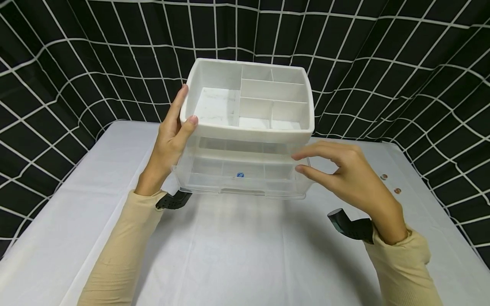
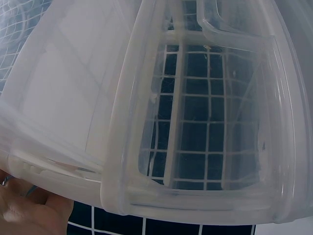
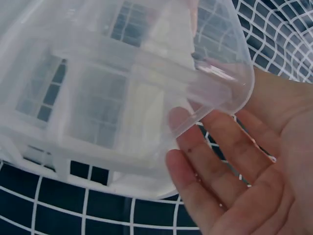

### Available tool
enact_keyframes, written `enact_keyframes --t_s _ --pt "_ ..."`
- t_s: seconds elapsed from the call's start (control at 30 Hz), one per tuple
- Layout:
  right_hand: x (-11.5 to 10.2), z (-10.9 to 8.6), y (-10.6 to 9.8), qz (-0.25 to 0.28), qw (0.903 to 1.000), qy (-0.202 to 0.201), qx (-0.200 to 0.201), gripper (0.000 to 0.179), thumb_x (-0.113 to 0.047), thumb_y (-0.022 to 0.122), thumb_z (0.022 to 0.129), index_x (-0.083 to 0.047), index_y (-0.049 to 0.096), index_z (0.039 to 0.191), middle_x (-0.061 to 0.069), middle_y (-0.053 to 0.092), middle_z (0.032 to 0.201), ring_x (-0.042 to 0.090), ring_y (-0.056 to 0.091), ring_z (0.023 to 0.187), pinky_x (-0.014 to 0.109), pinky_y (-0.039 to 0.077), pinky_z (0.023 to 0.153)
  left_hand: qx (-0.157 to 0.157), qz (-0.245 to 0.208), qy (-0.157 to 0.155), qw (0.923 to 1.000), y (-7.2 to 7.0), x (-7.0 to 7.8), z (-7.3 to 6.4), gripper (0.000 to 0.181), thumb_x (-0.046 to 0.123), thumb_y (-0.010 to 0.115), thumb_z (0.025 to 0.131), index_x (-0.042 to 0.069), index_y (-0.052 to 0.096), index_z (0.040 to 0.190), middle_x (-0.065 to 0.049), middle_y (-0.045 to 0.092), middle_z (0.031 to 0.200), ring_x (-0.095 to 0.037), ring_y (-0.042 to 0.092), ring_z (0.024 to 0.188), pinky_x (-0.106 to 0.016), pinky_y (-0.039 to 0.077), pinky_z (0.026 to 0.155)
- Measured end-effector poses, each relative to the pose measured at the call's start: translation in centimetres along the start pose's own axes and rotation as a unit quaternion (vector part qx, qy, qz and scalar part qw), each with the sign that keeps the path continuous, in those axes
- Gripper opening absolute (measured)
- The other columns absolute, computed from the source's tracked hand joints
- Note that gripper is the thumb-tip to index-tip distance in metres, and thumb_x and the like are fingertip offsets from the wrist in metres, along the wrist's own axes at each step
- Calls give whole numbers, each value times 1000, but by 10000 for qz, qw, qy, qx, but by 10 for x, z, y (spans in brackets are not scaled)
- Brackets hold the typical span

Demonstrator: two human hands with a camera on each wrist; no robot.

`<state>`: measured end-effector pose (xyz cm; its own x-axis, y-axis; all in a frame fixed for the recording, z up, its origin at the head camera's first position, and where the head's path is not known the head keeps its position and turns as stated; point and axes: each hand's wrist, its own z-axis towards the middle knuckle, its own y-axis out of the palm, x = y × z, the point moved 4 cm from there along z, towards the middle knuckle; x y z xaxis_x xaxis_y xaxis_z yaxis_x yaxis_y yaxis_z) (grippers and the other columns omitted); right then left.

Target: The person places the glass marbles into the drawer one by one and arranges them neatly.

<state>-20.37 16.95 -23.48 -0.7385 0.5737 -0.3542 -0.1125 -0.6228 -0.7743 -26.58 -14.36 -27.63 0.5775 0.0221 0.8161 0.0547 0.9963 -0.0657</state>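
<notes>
Fingers of the left hand [image 1: 168, 138] grip the white organizer [image 1: 252, 134], tilted above the surface [image 1: 237, 255]; those of the right hand [image 1: 344, 170], parted, show no clear hold on its clear drawer [image 1: 204, 185]. One-sided support could let the pulled-out drawer slide free, spilling its blue piece [image 1: 240, 174].

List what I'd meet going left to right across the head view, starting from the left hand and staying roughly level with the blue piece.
Left hand → small blue piece, seen in the clear drawer → right hand → one small copper-coloured piece → a second copper-coloured piece.
</notes>
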Motion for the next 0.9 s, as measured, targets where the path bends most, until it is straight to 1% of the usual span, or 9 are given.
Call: enact_keyframes --t_s 0.13,0.2,0.27,0.37,0.43,0.57,0.63,0.73,0.9 --pt "3 -7 -2 134 9988 -140 447 35 7 81 74 -10 76 104 -1 75 99 -7 61 104 9 45 92 -5 16 -10 10000 0 -1 0 63 5 46 101 11 21 159 -1 24 164 -22 46 127 -19 41 102" --pt "5 -10 -4 195 9977 -170 629 36 9 81 72 -9 76 103 2 76 98 -8 60 105 11 44 95 0 31 -19 10000 0 -1 0 63 5 46 101 11 21 159 -1 24 164 -22 45 127 -19 40 102" --pt "6 -13 -5 190 9970 -144 741 37 10 81 71 -9 77 103 2 76 97 -9 61 104 10 45 94 5 40 -28 10000 0 -1 0 63 5 46 101 11 21 159 -1 24 164 -22 45 127 -19 40 102" --pt "7 -16 -7 154 9967 -41 796 35 11 81 72 -8 77 102 2 76 96 -9 61 102 10 45 92 4 24 -19 10000 0 -1 0 63 5 46 101 11 21 159 -2 24 164 -23 45 129 -19 40 103" --pt "8 -19 -7 85 9967 40 811 34 10 80 73 -7 77 102 3 76 96 -9 61 101 9 45 88 7 15 -10 10000 0 -1 0 63 5 46 101 11 21 159 -2 24 164 -24 44 129 -19 39 104" --pt "11 -24 -8 -28 9958 143 899 34 9 81 73 -8 77 101 3 75 96 -9 61 100 13 42 80 22 -2 -14 10000 0 -1 0 64 5 46 101 10 21 159 -2 25 164 -24 44 129 -20 39 104" --pt "13 -27 -9 -101 9950 123 986 36 9 82 71 -10 77 101 2 75 96 -10 60 99 16 39 77 22 -5 -21 10000 1 -1 0 64 4 46 101 10 21 159 -2 25 164 -24 45 129 -20 39 104" --pt "15 -31 -10 -177 9944 112 1034 39 9 83 68 -11 77 101 2 75 97 -11 59 100 16 39 78 31 8 -18 10000 1 -1 0 64 4 46 101 10 21 159 -2 25 164 -23 45 128 -20 39 103" --pt "20 -36 -10 -254 9946 185 989 39 9 83 69 -10 77 102 4 75 98 -12 58 101 13 40 81 33 41 -11 10000 1 0 0 64 4 46 101 10 21 159 -2 25 164 -23 45 127 -20 40 103"
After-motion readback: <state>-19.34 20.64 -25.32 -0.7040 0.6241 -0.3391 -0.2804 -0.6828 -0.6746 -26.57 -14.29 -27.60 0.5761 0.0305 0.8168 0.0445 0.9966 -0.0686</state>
